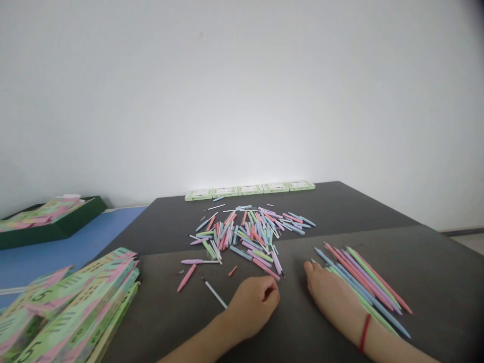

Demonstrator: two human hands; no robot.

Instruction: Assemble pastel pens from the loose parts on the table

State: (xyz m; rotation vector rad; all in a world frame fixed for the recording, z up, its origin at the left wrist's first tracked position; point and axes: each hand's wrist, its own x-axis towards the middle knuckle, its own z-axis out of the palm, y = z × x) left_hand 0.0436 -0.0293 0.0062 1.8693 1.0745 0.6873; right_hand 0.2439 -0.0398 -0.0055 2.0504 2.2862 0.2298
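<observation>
My left hand [254,308] is curled closed on the dark table near its front. A dark hollow shows between its thumb and forefinger, and whatever the fingers might hold is hidden. Just left of it a white pen refill [215,292] lies with one end at the wrist. My right hand [333,292], a red band on its wrist, rests palm down with fingers bent over a pen, whose tip shows at the fingertips. Along its right side lies a slanted row of pastel pens [365,282]. Between and beyond both hands spreads a heap of loose pen barrels and refills [249,229].
Flat green-and-white boxes [250,190] line the table's far edge. At left lie stacked, printed green-and-pink packages [75,307]. A dark green tray [75,222] holding similar packages stands on a blue surface [113,227]. A white wall [242,101] rises behind.
</observation>
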